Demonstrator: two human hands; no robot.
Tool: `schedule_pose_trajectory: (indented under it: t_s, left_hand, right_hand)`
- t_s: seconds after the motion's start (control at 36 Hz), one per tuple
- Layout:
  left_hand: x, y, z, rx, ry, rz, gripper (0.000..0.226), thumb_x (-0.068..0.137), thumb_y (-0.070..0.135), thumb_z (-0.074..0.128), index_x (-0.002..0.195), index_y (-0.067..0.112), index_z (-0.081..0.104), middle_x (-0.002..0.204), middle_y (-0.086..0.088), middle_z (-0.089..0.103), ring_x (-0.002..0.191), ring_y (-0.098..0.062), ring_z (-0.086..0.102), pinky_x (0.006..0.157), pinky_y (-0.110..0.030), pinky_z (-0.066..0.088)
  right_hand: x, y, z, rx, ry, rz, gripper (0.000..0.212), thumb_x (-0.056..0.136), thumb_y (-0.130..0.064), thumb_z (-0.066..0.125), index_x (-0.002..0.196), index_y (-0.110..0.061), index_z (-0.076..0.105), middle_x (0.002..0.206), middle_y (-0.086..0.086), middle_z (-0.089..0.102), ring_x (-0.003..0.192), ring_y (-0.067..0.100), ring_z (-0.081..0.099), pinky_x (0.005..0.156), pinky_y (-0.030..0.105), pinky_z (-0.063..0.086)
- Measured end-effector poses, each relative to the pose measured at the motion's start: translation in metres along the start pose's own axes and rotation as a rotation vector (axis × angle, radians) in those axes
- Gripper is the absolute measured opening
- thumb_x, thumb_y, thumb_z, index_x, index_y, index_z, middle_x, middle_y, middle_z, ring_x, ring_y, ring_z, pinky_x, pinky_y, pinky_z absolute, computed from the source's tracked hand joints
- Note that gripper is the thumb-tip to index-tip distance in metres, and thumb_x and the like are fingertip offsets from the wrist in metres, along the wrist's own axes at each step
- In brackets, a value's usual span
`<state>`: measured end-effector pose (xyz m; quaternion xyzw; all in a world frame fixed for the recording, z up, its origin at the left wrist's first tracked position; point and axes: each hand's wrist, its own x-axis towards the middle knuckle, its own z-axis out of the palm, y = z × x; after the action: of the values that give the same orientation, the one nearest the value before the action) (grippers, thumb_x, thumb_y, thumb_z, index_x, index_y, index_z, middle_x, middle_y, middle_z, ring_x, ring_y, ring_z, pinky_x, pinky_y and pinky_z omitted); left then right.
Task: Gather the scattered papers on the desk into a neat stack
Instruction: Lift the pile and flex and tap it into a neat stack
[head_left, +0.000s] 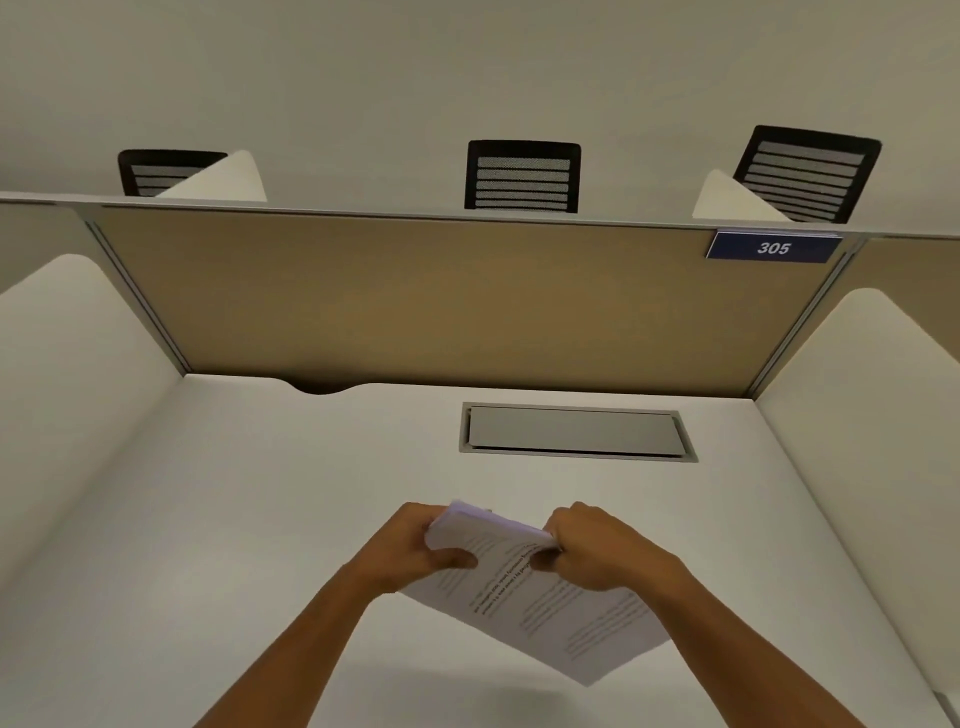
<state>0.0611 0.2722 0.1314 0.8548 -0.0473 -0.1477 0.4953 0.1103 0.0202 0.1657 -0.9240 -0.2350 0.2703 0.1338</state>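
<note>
Item: a stack of printed papers (540, 597), being held above the white worktop (260, 519) by both hands. The left hand (415, 545) is being closed on the stack's far left corner, thumb lying across the printed top sheet, fingers hidden underneath. The right hand (597, 551) is being closed on the far edge just beside the left, thumb pressed onto the same sheet. The stack is being kept tilted, its near corner hanging lower and toward the right forearm, a shadow being cast on the worktop beneath. The sheet edges between the two hands are being shown slightly fanned, not flush.

Beyond the hands: a grey recessed cable hatch (576, 432), lid down, set into the worktop. Further beyond: a tan partition panel (441, 301), carrying a blue plate numbered 305 (773, 248) at its upper right. Above the partition: three black mesh chair backs (522, 176).
</note>
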Motion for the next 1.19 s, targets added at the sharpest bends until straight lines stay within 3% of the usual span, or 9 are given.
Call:
schedule_pose_trajectory:
  t_s: [0.08, 0.22, 0.31, 0.56, 0.69, 0.81, 0.89, 1.0, 1.19]
  left_hand:
    - [0.000, -0.003, 0.005, -0.054, 0.061, -0.058, 0.009, 0.082, 0.035, 0.071, 0.088, 0.035, 0.077, 0.081, 0.010, 0.076, 0.075, -0.007, 0.071, 0.065, -0.016, 0.053]
    - [-0.006, -0.008, 0.008, -0.172, 0.147, -0.081, 0.013, 0.081, 0.032, 0.068, 0.080, 0.025, 0.078, 0.073, -0.001, 0.075, 0.063, -0.006, 0.068, 0.057, -0.017, 0.050]
    - [-0.011, -0.016, 0.006, -0.231, 0.226, -0.128, 0.013, 0.076, 0.039, 0.067, 0.084, 0.034, 0.076, 0.077, 0.002, 0.076, 0.068, -0.012, 0.071, 0.057, -0.017, 0.052]
    - [-0.016, -0.044, 0.012, -0.470, 0.524, -0.264, 0.024, 0.065, 0.042, 0.076, 0.079, 0.023, 0.077, 0.076, -0.004, 0.077, 0.066, -0.023, 0.074, 0.056, -0.033, 0.056]
    - [-0.012, -0.051, 0.018, -0.493, 0.595, -0.315, 0.026, 0.065, 0.042, 0.076, 0.078, 0.019, 0.075, 0.071, -0.002, 0.076, 0.061, -0.019, 0.072, 0.050, -0.027, 0.053]
    - [-0.011, -0.061, 0.021, -0.493, 0.642, -0.344, 0.011, 0.077, 0.030, 0.079, 0.076, 0.020, 0.074, 0.066, 0.001, 0.075, 0.060, -0.017, 0.071, 0.046, -0.021, 0.050]
    - [-0.008, -0.061, 0.023, -0.489, 0.650, -0.344, 0.008, 0.081, 0.026, 0.077, 0.074, 0.024, 0.073, 0.064, 0.008, 0.075, 0.057, -0.011, 0.071, 0.043, -0.014, 0.049]
    - [-0.006, -0.060, 0.026, -0.484, 0.626, -0.337, 0.008, 0.081, 0.024, 0.078, 0.075, 0.027, 0.072, 0.068, 0.013, 0.075, 0.061, -0.006, 0.071, 0.045, -0.012, 0.049]
    - [-0.007, -0.072, 0.028, -0.471, 0.601, -0.355, 0.010, 0.080, 0.024, 0.078, 0.077, 0.031, 0.071, 0.068, 0.016, 0.075, 0.064, -0.004, 0.072, 0.047, -0.013, 0.051]
  right_hand:
    - [0.001, 0.001, 0.000, 0.021, -0.036, -0.019, 0.031, 0.092, -0.042, 0.058, 0.114, -0.024, 0.069, 0.101, -0.001, 0.075, 0.080, 0.014, 0.072, 0.068, 0.023, 0.058]
    - [-0.004, 0.025, -0.011, 0.111, -0.080, -0.029, 0.028, 0.088, -0.042, 0.061, 0.109, -0.029, 0.074, 0.102, -0.008, 0.077, 0.080, 0.009, 0.074, 0.073, 0.026, 0.063]
    - [-0.013, 0.057, -0.023, 0.177, -0.127, 0.013, 0.023, 0.083, -0.042, 0.064, 0.100, -0.032, 0.076, 0.093, -0.013, 0.077, 0.081, 0.006, 0.074, 0.075, 0.028, 0.062]
    - [-0.026, 0.092, 0.023, 1.150, 0.047, -0.086, 0.028, 0.080, -0.012, 0.076, 0.107, -0.004, 0.074, 0.103, 0.018, 0.073, 0.096, 0.029, 0.068, 0.079, 0.028, 0.055]
    - [-0.009, 0.071, 0.050, 1.042, 0.091, -0.099, 0.032, 0.087, -0.017, 0.071, 0.118, -0.012, 0.070, 0.112, 0.011, 0.071, 0.105, 0.025, 0.067, 0.087, 0.033, 0.052]
    - [0.001, 0.057, 0.065, 1.026, 0.190, -0.071, 0.028, 0.099, -0.028, 0.057, 0.125, -0.026, 0.067, 0.113, -0.001, 0.074, 0.106, 0.011, 0.068, 0.089, 0.025, 0.052]
    - [0.008, 0.051, 0.073, 1.043, 0.286, -0.042, 0.024, 0.095, -0.036, 0.057, 0.113, -0.033, 0.073, 0.100, -0.001, 0.077, 0.089, 0.007, 0.070, 0.076, 0.021, 0.055]
    - [0.017, 0.050, 0.085, 1.107, 0.480, 0.072, 0.024, 0.099, -0.019, 0.058, 0.089, -0.031, 0.076, 0.083, 0.002, 0.076, 0.073, 0.007, 0.070, 0.061, 0.018, 0.055]
    - [0.014, 0.057, 0.102, 1.107, 0.505, 0.102, 0.024, 0.099, -0.012, 0.058, 0.088, -0.023, 0.075, 0.078, -0.001, 0.075, 0.069, 0.004, 0.070, 0.059, 0.017, 0.054]
